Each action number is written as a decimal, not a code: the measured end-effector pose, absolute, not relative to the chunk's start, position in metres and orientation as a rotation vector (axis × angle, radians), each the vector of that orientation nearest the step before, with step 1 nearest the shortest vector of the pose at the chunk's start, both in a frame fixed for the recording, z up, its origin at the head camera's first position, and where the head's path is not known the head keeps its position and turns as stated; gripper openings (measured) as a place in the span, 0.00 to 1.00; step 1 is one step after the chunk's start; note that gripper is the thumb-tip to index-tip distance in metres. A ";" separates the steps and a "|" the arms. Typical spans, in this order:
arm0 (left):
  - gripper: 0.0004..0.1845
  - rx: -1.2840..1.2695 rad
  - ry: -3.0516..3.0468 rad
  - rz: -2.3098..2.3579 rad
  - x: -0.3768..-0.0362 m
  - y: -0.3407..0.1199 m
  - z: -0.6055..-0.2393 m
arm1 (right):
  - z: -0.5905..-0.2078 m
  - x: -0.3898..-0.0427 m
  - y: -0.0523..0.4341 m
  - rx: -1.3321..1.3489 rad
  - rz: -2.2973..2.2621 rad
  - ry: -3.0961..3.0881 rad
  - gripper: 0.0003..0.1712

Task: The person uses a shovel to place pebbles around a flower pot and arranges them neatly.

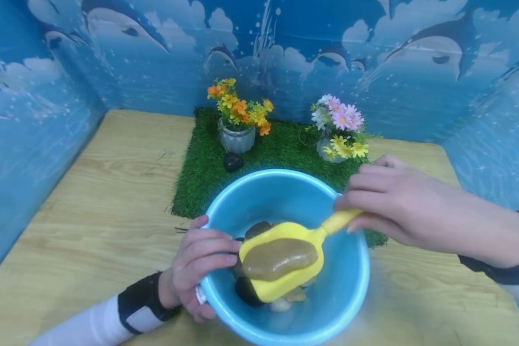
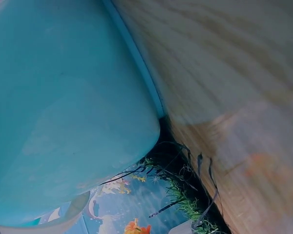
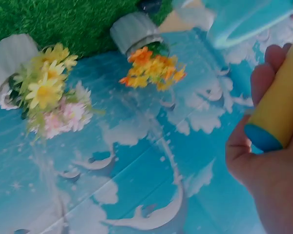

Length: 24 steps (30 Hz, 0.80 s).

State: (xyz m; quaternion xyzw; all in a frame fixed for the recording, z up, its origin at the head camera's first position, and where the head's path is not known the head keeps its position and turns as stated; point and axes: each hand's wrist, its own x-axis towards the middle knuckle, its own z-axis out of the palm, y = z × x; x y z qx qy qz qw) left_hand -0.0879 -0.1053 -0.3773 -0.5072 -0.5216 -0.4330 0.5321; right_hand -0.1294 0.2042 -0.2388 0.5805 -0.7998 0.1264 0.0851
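Between right fingers (image 1: 363, 192), scoop handle (image 1: 339, 221)

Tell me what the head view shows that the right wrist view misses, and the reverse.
Only the head view shows the left hand gripping the blue basin's rim, the brown stone lying on the yellow scoop, the other stones in the basin and the wooden table.

Only the right wrist view shows the blue end cap of the scoop's handle.

Both show the right hand holding the scoop's handle, the orange flower pot, the pink-and-yellow flower pot, the grass mat and the dolphin backdrop.
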 end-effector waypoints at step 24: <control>0.29 -1.200 -1.264 -1.057 -0.087 -0.111 -0.394 | -0.328 -0.238 0.161 1.083 0.014 -2.831 0.15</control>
